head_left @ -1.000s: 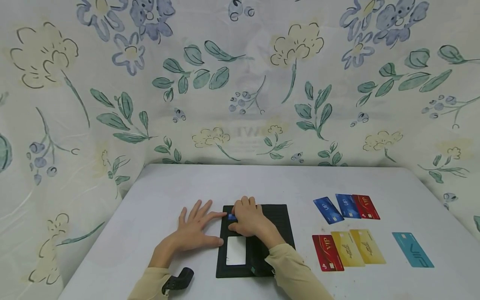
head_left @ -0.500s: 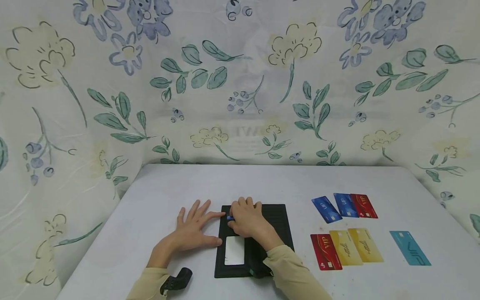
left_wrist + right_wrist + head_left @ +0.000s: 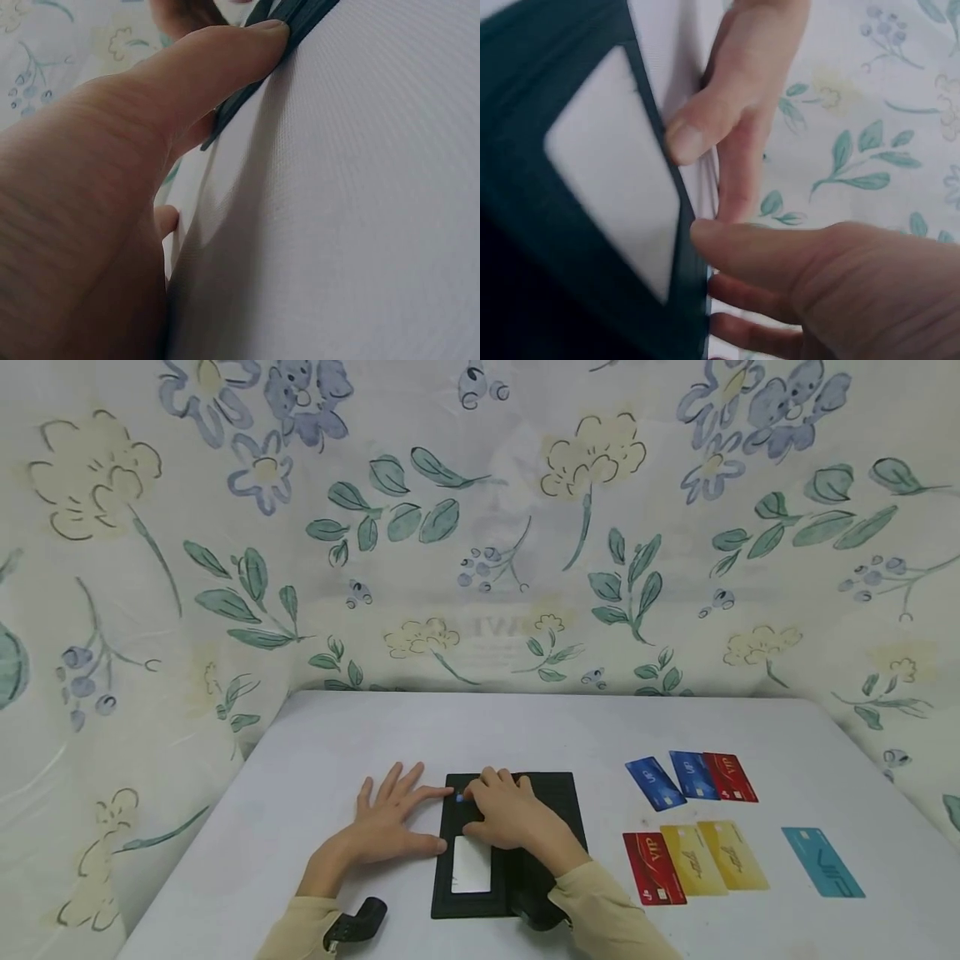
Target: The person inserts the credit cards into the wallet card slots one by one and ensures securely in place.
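Observation:
A dark wallet lies spread flat on the white table, with a white window panel in its left half. Near the wallet's upper left, a small bit of blue card shows beside my right fingertips; the rest of it is out of sight. My right hand rests over the wallet, its fingers at the blue card and its thumb above the window. My left hand has its fingers spread, the index finger and thumb touching the wallet's left edge. In the left wrist view the thumb presses that dark edge.
On the right lie blue cards, red cards, gold cards and a teal VIP card. A black wrist camera sits on my left wrist. Behind the table hangs a floral cloth.
Less of the blue card shows now than a second ago. My right hand has shifted slightly right, with its fingers less bunched. My left hand stays in place.

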The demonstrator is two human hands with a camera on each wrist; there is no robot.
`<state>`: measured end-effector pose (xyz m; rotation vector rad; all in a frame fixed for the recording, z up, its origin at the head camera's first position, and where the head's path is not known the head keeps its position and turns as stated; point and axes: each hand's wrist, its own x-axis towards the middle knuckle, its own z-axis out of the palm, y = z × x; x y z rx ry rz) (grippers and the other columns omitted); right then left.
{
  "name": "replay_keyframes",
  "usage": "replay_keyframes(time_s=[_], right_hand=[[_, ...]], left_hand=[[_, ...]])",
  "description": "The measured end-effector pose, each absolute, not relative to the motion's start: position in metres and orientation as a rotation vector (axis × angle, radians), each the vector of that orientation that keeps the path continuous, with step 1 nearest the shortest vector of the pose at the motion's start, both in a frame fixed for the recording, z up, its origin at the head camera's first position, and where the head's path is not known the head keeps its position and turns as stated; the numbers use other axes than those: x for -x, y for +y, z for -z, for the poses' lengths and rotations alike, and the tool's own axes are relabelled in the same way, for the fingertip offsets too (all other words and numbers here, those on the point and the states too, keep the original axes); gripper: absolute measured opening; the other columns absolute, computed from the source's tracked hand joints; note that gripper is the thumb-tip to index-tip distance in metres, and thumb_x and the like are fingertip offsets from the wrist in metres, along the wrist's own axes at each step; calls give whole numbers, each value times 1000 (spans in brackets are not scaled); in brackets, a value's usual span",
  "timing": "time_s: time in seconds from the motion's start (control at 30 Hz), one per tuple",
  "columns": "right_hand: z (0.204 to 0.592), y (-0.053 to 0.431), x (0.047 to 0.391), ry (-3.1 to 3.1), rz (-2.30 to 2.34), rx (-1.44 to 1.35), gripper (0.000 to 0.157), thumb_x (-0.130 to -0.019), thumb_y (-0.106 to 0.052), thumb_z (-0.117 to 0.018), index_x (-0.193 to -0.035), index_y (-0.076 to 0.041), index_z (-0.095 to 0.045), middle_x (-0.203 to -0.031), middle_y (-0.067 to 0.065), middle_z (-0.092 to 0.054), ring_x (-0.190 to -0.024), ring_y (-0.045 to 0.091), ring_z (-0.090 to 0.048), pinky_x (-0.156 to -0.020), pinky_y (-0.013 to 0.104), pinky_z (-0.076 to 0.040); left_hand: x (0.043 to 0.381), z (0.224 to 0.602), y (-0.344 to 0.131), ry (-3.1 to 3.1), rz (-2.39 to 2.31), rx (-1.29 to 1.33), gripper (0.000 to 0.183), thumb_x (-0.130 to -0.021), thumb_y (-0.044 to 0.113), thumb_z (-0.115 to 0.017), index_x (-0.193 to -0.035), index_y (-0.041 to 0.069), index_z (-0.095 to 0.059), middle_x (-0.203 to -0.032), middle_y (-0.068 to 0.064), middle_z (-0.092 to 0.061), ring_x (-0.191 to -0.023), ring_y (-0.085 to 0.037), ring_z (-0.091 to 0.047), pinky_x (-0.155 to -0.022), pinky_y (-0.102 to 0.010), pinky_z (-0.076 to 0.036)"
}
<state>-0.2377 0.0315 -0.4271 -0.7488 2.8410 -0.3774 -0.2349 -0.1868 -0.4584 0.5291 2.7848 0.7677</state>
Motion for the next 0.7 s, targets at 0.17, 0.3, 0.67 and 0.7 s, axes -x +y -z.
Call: replay_keyframes(time_s=[0.17,0.3,0.67,0.7], right_hand=[[428,54,233,2807,478,781,39,-92,-33,-69,-127,-16,-62,-131,5,-54,-125,26,-46,-102,52,-38],[424,76,230,2868,540,792,38,-92,-27,-69,-127,-13,-61,-130,9,-55,-125,30,-47,-104,58,-36],[418,141,239,2934,624,722,45,-90,-13,-72,-133,-11,-59,-131,12,-56,-128,33,-48,-107,59,-35],[416,146,240,2941,616,700,46,-90,-14,-72,-134,-11,-59,-133,13,-56,-129,34,-47,-108,59,-35]], left_hand=[[236,459,-185,2786,-753,-524,74,-76,57,-73,-141,28,-53,-165,-17,-13,-150,-45,8,-110,-69,17],[236,458,-186,2798,-753,-515,73,-76,56,-75,-140,28,-53,-164,-18,-15,-150,-45,6,-110,-69,16],[234,458,-186,2804,-766,-522,74,-75,56,-75,-140,26,-54,-164,-19,-14,-149,-46,6,-110,-69,16],[234,458,-186,2804,-764,-523,74,-75,56,-75,-140,26,-54,-164,-19,-14,-149,-46,6,-110,-69,16]])
